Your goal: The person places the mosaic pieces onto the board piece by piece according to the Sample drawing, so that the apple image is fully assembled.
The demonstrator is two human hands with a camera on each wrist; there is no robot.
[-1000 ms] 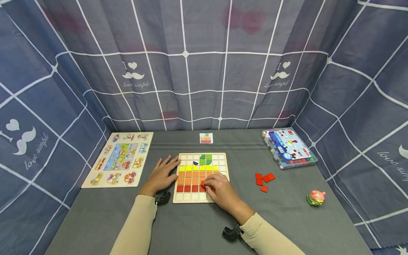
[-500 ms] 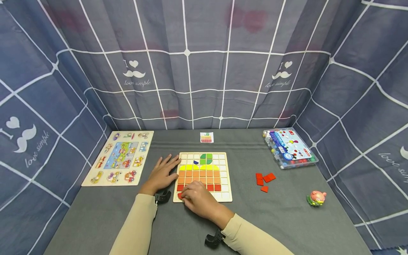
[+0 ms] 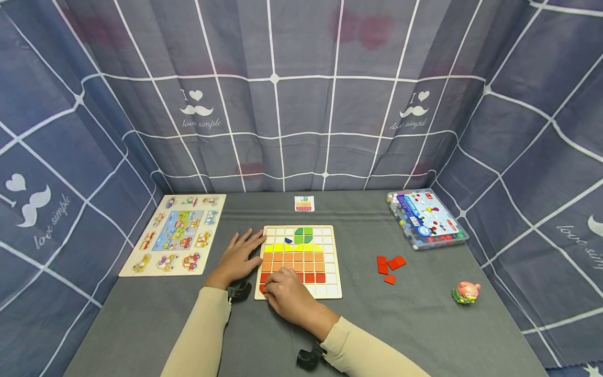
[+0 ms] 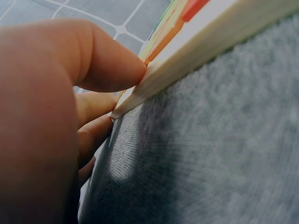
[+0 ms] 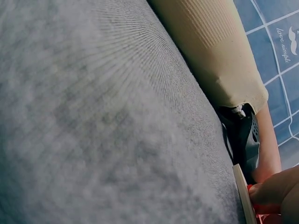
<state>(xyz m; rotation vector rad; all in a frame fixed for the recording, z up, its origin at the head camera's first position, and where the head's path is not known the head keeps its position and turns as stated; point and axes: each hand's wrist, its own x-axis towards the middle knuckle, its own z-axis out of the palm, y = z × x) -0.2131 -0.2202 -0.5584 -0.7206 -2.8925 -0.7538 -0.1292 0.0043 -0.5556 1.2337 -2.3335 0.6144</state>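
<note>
A wooden grid board (image 3: 333,285) lies before me, with rows of yellow, orange and dark red tiles plus green pieces and a small blue piece near its top. My left hand (image 3: 235,262) rests along the board's left side with fingers spread. In the left wrist view its thumb (image 4: 114,67) touches the pale board edge (image 4: 182,70). At the lower left corner my right hand (image 3: 293,298) pinches a small red tile (image 3: 262,288), its fingers curled and hiding most of it. Several loose red tiles (image 3: 382,265) lie on the cloth to the right.
A picture card (image 3: 304,203) lies behind the board. To the left is a wooden vehicle puzzle (image 3: 209,262). A clear plastic case (image 3: 426,220) of coloured beads stands at back right, with a pink pig figurine (image 3: 466,292) nearer. Patterned curtains (image 3: 301,104) enclose the table.
My right hand has moved left and down from the dark red row to the board's lower left corner, carrying the red tile. The left hand has stayed at the board's left edge.
</note>
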